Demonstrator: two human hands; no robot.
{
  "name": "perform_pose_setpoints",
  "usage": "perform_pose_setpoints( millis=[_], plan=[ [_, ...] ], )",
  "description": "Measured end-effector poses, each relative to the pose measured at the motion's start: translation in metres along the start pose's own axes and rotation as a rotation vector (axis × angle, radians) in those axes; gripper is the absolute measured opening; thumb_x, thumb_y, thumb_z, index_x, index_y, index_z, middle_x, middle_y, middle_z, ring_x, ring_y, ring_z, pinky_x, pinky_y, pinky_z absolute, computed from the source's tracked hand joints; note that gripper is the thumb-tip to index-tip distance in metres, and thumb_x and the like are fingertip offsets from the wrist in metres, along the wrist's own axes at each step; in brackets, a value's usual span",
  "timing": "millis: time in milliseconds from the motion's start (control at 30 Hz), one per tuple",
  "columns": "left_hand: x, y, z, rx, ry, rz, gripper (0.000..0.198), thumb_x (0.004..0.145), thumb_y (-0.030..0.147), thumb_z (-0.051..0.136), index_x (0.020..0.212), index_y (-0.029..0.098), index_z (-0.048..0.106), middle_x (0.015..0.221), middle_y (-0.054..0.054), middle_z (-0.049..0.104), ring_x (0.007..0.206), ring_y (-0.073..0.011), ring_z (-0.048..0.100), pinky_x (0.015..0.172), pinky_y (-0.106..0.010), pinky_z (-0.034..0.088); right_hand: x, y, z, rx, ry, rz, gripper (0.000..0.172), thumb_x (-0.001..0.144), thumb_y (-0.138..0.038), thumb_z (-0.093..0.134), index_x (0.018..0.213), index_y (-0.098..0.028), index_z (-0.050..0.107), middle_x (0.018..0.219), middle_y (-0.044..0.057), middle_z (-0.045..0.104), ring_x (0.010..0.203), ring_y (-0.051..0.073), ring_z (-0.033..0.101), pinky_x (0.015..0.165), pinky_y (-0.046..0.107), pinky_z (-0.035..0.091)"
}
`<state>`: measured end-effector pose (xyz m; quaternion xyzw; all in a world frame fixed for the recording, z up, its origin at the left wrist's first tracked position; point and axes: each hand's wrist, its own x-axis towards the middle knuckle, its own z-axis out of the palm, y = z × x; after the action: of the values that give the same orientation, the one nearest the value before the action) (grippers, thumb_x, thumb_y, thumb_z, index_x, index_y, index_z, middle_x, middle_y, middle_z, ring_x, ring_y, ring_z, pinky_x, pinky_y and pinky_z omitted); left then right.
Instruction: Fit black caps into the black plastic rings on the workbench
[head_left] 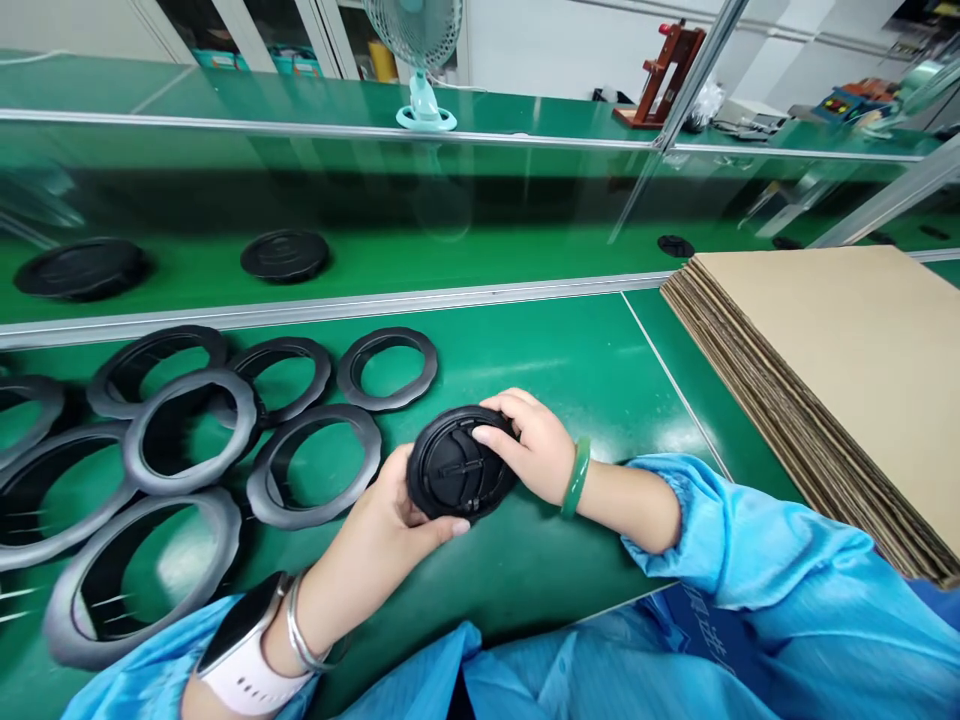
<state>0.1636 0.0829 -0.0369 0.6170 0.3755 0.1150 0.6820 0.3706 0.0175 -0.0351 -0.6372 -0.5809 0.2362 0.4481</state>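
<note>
A round black plastic part [457, 470], like a lid with raised ribs on its face, is held above the green table between both hands. My left hand [409, 515] grips its left and lower edge, thumb along the near rim. From the right, my right hand [532, 445] closes on the upper right rim, its thumb lying over the face. Several dark grey rings [315, 465] with wavy outer edges lie to the left, some leaning on one another. The fingers behind the part are hidden.
Stacked cardboard sheets [832, 330] stand at the right. Beyond a metal rail [480, 298], similar black round parts [285, 256] lie on a green belt-like surface. A fan [424, 100] and a brown wooden stand [664, 75] are on the shelf behind.
</note>
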Motion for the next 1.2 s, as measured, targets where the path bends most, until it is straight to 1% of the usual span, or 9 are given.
perform_pose_setpoints(
  millis=[100, 200, 267, 600, 700, 767, 833, 1067, 1200],
  plan=[
    [-0.002, -0.001, -0.002, 0.071, -0.03, 0.024, 0.075, 0.069, 0.038, 0.084, 0.128, 0.028, 0.039, 0.128, -0.006, 0.058, 0.116, -0.0272, 0.061, 0.092, -0.041, 0.057, 0.0, 0.002, 0.007, 0.087, 0.019, 0.024, 0.011, 0.088, -0.017, 0.073, 0.093, -0.018, 0.063, 0.093, 0.001, 0.057, 0.091, 0.018, 0.056, 0.083, 0.031, 0.044],
    [-0.004, 0.001, -0.004, 0.182, -0.023, 0.086, 0.059, 0.083, 0.045, 0.07, 0.13, 0.027, 0.04, 0.13, -0.006, 0.057, 0.119, -0.0266, 0.057, 0.1, -0.044, 0.051, 0.0, 0.001, 0.01, 0.167, 0.049, 0.048, 0.017, 0.083, -0.015, 0.077, 0.086, -0.019, 0.06, 0.09, 0.0, 0.055, 0.087, 0.017, 0.055, 0.077, 0.029, 0.043],
    [-0.005, 0.003, -0.003, 0.247, 0.004, 0.109, 0.053, 0.087, 0.048, 0.063, 0.131, 0.027, 0.041, 0.13, -0.005, 0.056, 0.12, -0.0259, 0.056, 0.103, -0.044, 0.048, 0.0, 0.001, 0.011, 0.205, 0.064, 0.06, 0.02, 0.081, -0.016, 0.078, 0.083, -0.019, 0.059, 0.089, -0.001, 0.054, 0.085, 0.018, 0.055, 0.074, 0.029, 0.043],
    [-0.007, 0.012, 0.003, 0.349, 0.058, 0.12, 0.04, 0.09, 0.053, 0.056, 0.117, 0.024, 0.048, 0.111, -0.002, 0.062, 0.104, -0.0224, 0.058, 0.091, -0.037, 0.048, 0.0, 0.002, 0.016, 0.171, 0.078, 0.127, 0.027, 0.077, -0.02, 0.081, 0.075, -0.02, 0.054, 0.081, -0.003, 0.053, 0.078, 0.017, 0.053, 0.07, 0.029, 0.041],
    [-0.007, 0.013, 0.003, 0.349, 0.079, 0.121, 0.036, 0.091, 0.052, 0.055, 0.112, 0.023, 0.052, 0.103, -0.001, 0.063, 0.096, -0.0215, 0.059, 0.085, -0.035, 0.048, 0.0, 0.0, 0.009, 0.25, -0.046, 0.168, 0.022, 0.079, -0.02, 0.08, 0.088, -0.02, 0.06, 0.09, -0.002, 0.06, 0.086, 0.018, 0.058, 0.076, 0.03, 0.045],
    [-0.007, 0.015, 0.003, 0.337, 0.083, 0.113, 0.035, 0.091, 0.052, 0.055, 0.109, 0.023, 0.052, 0.099, -0.001, 0.063, 0.092, -0.0209, 0.059, 0.082, -0.034, 0.049, 0.0, -0.002, 0.004, 0.332, -0.191, 0.178, 0.038, 0.076, -0.021, 0.084, 0.105, -0.021, 0.061, 0.102, -0.001, 0.064, 0.094, 0.02, 0.061, 0.082, 0.032, 0.047],
    [-0.008, 0.016, 0.004, 0.318, 0.079, 0.108, 0.033, 0.091, 0.05, 0.055, 0.108, 0.022, 0.053, 0.098, -0.001, 0.063, 0.091, -0.0205, 0.059, 0.08, -0.034, 0.049, 0.0, -0.005, 0.001, 0.331, -0.272, 0.184, 0.053, 0.07, -0.022, 0.089, 0.113, -0.022, 0.059, 0.107, 0.0, 0.066, 0.098, 0.022, 0.062, 0.085, 0.033, 0.048],
    [-0.007, 0.015, 0.005, 0.299, 0.08, 0.127, 0.031, 0.092, 0.045, 0.056, 0.11, 0.021, 0.053, 0.1, -0.002, 0.065, 0.091, -0.0204, 0.061, 0.081, -0.034, 0.05, -0.004, -0.012, 0.004, 0.171, -0.202, 0.208, 0.049, 0.066, -0.016, 0.091, 0.102, -0.021, 0.058, 0.094, -0.003, 0.068, 0.089, 0.021, 0.064, 0.077, 0.031, 0.047],
    [-0.004, 0.012, 0.004, 0.283, 0.073, 0.146, 0.037, 0.091, 0.047, 0.056, 0.116, 0.02, 0.053, 0.111, -0.006, 0.065, 0.103, -0.0242, 0.061, 0.091, -0.039, 0.049, 0.002, 0.0, 0.0, 0.27, -0.284, 0.206, 0.049, 0.066, -0.03, 0.091, 0.102, -0.02, 0.059, 0.095, 0.0, 0.068, 0.09, 0.023, 0.064, 0.079, 0.034, 0.049]
  ],
)
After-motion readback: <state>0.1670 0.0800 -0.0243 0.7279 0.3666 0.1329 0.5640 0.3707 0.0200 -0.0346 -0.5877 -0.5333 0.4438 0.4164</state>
